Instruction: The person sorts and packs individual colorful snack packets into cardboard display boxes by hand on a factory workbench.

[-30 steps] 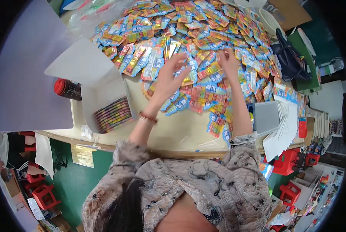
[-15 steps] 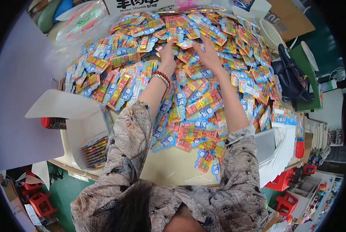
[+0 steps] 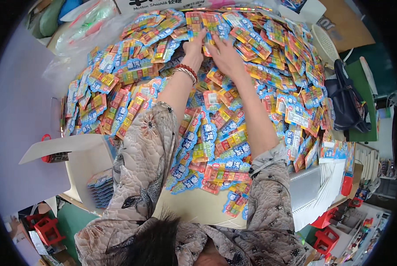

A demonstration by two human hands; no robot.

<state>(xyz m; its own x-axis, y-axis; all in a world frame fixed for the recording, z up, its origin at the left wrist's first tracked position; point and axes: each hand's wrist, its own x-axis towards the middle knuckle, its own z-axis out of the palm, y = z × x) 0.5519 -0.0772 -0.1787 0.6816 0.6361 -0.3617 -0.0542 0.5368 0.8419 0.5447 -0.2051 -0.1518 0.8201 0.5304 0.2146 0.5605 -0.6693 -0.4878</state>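
A wide heap of flat candy packets, with blue scalloped card and rows of yellow, red and green pieces, covers the table. My arms stretch to its far side. My left hand, with a red bead bracelet and a silver bangle at the wrist, closes on upright candy packets. Close beside it, my right hand has its fingers against the same small bunch from the right. The fingertips are partly hidden, and I cannot tell how many packets are between them. An open white box at the left holds a stack of packets.
A stack of white folded cartons stands at the right front. Clear plastic bags lie at the far left. A dark handbag and a white basket are at the right. Red stools stand on the floor.
Both hands have moved slightly farther away and closer together, closing around upright packets at the far side. The view has shifted, showing more of the packets in the white box.
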